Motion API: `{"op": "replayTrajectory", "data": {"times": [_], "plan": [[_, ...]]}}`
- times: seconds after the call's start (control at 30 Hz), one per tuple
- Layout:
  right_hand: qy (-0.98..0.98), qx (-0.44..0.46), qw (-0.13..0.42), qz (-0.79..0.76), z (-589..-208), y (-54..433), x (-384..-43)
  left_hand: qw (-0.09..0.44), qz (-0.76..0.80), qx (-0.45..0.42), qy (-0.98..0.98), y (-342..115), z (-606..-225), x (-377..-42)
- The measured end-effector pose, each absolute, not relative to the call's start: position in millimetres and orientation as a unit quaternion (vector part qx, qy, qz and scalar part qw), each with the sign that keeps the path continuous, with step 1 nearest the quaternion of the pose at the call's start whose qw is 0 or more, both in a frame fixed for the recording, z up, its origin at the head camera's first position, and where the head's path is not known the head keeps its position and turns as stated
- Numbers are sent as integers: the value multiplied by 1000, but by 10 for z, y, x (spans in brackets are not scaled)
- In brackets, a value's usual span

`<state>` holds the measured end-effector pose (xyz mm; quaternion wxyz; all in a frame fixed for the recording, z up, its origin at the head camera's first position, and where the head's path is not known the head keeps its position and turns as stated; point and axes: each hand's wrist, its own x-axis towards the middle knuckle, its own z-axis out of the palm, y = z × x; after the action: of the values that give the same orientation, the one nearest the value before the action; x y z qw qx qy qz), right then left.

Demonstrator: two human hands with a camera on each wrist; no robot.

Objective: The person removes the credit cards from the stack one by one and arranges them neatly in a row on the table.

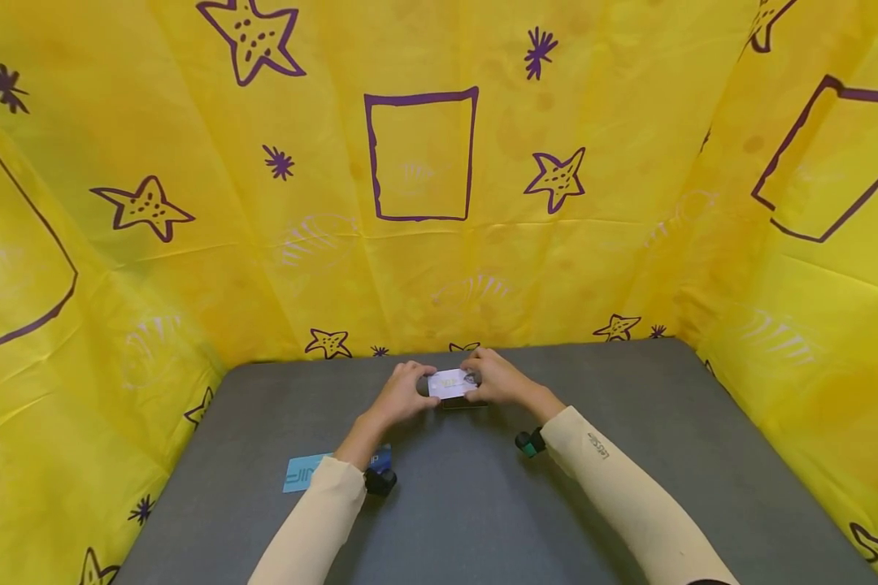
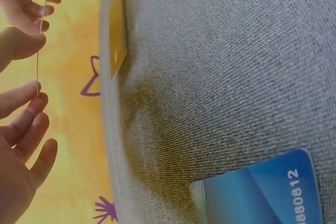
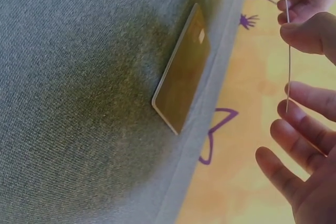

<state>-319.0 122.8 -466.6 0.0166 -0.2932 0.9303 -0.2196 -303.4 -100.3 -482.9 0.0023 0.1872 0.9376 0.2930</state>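
Both hands hold a white card (image 1: 451, 383) up above the far part of the table, one at each end. My left hand (image 1: 406, 392) pinches its left end between thumb and fingers. At the right end, my right hand (image 1: 503, 379) does the same. Seen edge-on in the left wrist view, the card (image 2: 38, 72) is a thin line. A dark gold card with a chip (image 3: 184, 72) lies on the table below the hands, mostly hidden behind them in the head view.
A light blue card (image 1: 303, 473) and a dark blue card (image 1: 382, 459) lie near the left forearm, partly covered by it. The grey cloth table (image 1: 468, 512) ends at a yellow patterned curtain (image 1: 424, 276) behind and at both sides.
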Motion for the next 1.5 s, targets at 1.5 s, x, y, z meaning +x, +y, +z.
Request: {"op": "replayTrajectory", "data": {"times": [1.5], "plan": [[910,-339,14,-237,-4963,928,-2754,23,296,178,938,-1396,-4970,-2511]]}}
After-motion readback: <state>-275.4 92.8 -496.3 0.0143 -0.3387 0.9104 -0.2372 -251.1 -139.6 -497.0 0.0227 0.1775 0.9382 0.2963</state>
